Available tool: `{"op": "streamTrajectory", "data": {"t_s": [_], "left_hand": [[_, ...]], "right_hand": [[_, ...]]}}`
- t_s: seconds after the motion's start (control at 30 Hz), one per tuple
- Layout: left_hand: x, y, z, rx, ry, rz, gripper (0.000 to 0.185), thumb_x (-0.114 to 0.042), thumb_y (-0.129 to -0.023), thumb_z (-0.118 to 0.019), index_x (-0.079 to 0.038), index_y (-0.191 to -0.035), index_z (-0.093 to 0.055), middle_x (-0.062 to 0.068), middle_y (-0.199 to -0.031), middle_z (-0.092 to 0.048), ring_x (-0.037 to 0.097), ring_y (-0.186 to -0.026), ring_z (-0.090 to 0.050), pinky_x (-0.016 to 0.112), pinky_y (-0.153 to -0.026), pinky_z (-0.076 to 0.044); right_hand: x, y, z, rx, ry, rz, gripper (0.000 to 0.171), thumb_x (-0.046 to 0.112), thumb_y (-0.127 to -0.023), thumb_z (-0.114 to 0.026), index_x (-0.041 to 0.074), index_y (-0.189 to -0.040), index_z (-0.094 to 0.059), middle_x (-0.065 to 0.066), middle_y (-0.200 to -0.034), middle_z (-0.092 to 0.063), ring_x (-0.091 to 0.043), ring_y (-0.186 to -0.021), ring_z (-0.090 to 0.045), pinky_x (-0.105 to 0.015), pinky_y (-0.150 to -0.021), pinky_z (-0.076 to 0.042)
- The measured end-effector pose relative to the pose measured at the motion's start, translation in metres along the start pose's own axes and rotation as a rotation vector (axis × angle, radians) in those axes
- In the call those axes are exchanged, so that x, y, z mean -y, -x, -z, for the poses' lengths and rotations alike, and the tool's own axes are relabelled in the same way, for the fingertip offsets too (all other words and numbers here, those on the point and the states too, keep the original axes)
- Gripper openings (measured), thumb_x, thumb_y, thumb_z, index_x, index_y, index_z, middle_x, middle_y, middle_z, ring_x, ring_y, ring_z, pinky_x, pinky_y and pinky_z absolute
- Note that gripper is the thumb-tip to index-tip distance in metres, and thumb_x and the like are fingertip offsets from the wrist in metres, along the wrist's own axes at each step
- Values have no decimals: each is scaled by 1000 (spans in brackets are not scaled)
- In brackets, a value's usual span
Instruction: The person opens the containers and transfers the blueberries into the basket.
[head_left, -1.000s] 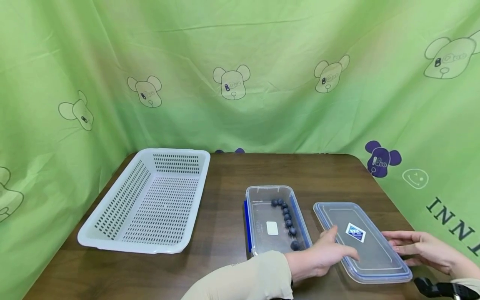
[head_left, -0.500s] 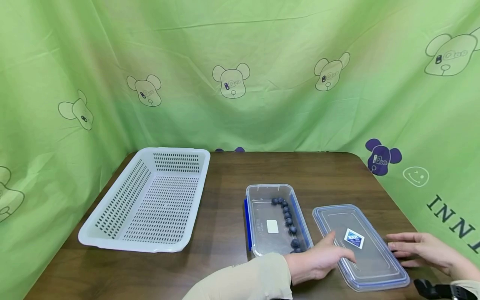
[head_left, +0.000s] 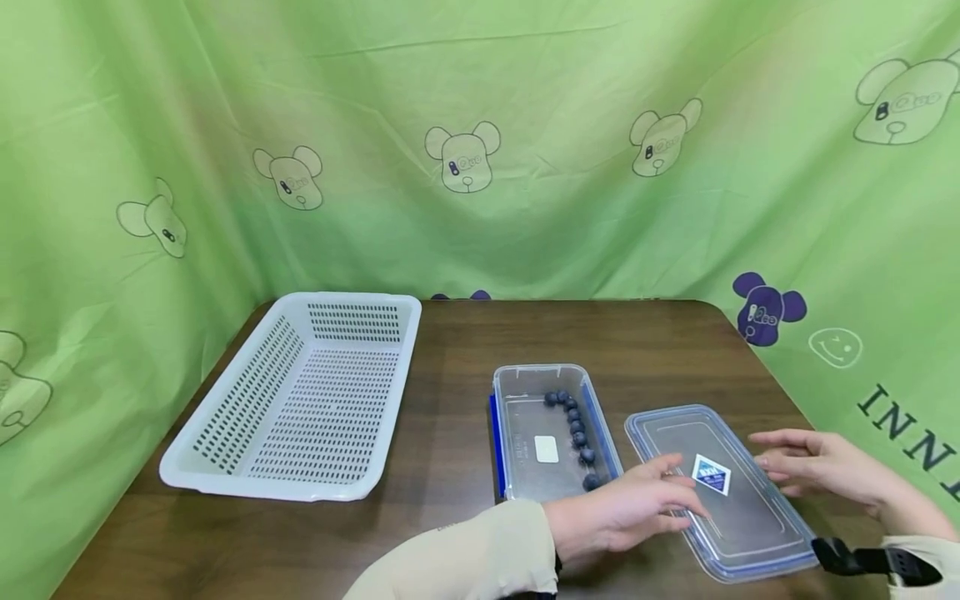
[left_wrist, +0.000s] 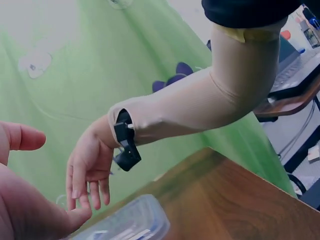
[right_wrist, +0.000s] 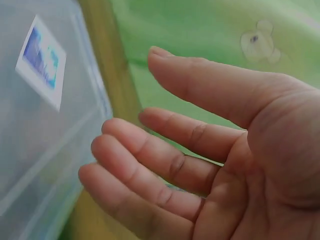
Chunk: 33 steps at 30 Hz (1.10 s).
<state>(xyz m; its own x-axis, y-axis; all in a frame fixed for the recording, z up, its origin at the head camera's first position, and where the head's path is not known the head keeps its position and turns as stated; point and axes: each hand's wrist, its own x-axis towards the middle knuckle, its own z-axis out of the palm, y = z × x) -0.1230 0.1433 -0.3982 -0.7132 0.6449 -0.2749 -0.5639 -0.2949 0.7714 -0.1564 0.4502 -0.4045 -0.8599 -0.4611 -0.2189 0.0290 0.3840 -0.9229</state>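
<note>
Right hand lifted clear of the lid.
Right hand (head_left: 817,471) now hovers spread beside the lid (head_left: 723,487); left hand (head_left: 622,512), fingers relaxed, stays resting on its near-left edge.

Right hand (right_wrist: 220,165) with relaxed fingers (right_wrist: 150,165) just beside the clear lid (right_wrist: 35,150), apart from it.

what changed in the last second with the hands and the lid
The right hand lifted off the table beside the lid and now hovers open at its right edge. The left hand drew back slightly, fingers still lying on the lid, which shifted a little. The container of blueberries and the white basket stayed put.
</note>
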Motion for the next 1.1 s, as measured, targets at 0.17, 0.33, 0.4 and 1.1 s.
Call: {"op": "streamTrajectory", "data": {"t_s": [0.17, 0.33, 0.4, 1.1], "left_hand": [[-24, 8, 8, 28, -36, -37, 70, 19, -84, -50, -2, -150, -34, 14, -127, -54, 38, -121, -53, 53, -112, -37], [-50, 10, 22, 6, -106, -109, 64, 11, -87, -54, -4, -147, -38, 11, -122, -59, 32, -113, -59, 52, -108, -43], [-60, 8, 28, -8, -121, -144, 60, 9, -88, -54, -4, -145, -41, 10, -121, -61, 34, -112, -61, 50, -104, -47], [-131, -12, 98, -161, -509, -189, 30, -3, -97, -61, 2, -126, -60, 22, -120, -65, 38, -111, -63, 43, -88, -58]], "right_hand": [[19, -20, -10, 10, 2, 69, 56, -2, -103, -47, 49, -119, -61, 17, -109, -69, -15, -92, -69, -34, -76, -62], [31, -40, -23, 68, -86, 137, 53, -4, -104, -43, 40, -124, -63, 11, -111, -70, -18, -95, -69, -39, -78, -62], [35, -48, -28, 91, -115, 160, 52, -5, -104, -42, 37, -125, -64, 8, -111, -70, -19, -95, -69, -40, -78, -62], [54, -108, -93, 152, -250, 45, 27, 8, -103, -51, 10, -129, -58, -12, -100, -64, -21, -80, -70, -37, -67, -63]]}}
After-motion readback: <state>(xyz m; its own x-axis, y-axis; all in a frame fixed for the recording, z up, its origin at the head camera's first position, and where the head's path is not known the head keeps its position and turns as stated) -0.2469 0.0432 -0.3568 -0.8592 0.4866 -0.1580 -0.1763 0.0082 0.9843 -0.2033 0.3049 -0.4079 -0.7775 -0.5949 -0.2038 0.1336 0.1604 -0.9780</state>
